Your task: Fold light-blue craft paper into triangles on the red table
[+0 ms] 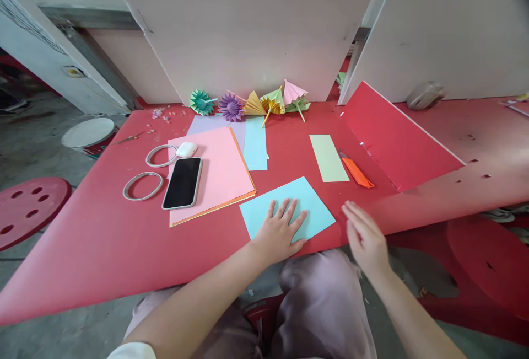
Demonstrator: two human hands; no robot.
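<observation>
A sheet of light blue paper [318, 213] lies at a slant near the front edge of the table. My left hand [281, 226] rests flat on it, fingers spread. Just right of the sheet, my right hand [366, 235] hovers by the table's edge with its fingers stretched out and nothing in it. Beyond it lie an orange utility knife [357, 170] and a pale green strip of paper [329, 158]. To the left is a stack of pink and orange paper [221, 166] with a phone [182, 182] lying partly on it.
Folded paper umbrellas [264, 104] line the back by the wall. Two white rings [142, 186] and a white earbud case [187, 149] are at the left, with scissors [131, 138] further back. A red folded board [403, 138] stands at the right. Red stools [31, 210] flank the table.
</observation>
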